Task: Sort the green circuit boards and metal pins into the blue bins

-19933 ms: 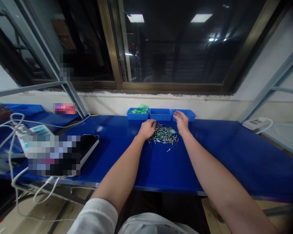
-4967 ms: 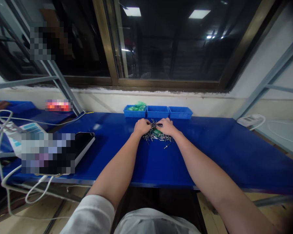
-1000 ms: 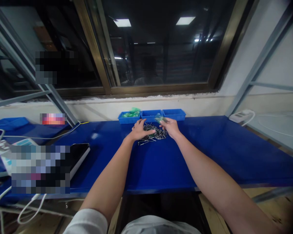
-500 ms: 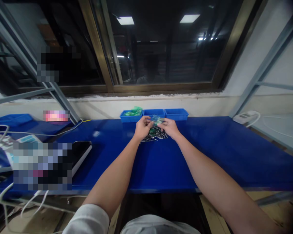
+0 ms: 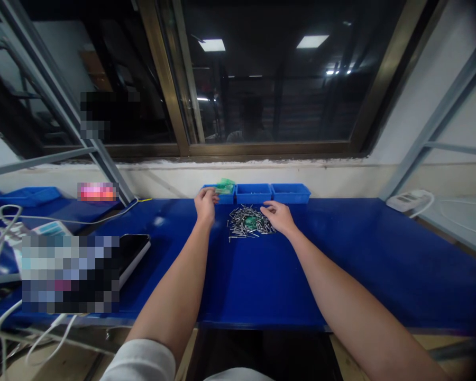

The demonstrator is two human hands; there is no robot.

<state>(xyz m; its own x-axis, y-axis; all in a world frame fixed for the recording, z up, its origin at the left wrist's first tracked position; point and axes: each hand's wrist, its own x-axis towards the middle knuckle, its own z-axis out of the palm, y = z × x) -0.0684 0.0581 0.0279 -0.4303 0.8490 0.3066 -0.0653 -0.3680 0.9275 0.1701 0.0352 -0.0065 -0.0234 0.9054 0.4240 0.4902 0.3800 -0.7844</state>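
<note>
A heap of small metal pins [image 5: 249, 224] with a few green pieces mixed in lies on the blue table top [image 5: 341, 254], just in front of three blue bins. My left hand [image 5: 206, 202] reaches over the near edge of the left blue bin [image 5: 219, 193], which holds green pieces [image 5: 224, 186]; its fingers are curled, and I cannot see whether they hold anything. My right hand [image 5: 277, 216] rests at the right side of the pin heap, fingers spread and touching the pins.
A middle blue bin [image 5: 253, 192] and a right blue bin [image 5: 290, 192] stand against the wall under a dark window. A black-and-white device [image 5: 133, 248] with white cables [image 5: 8, 264] lies at the left. A white power strip [image 5: 408, 200] sits at the right.
Half a second ago both hands held a green piece together over the heap. Now my left hand has moved left to the left bin and my right hand has dropped onto the pins.
</note>
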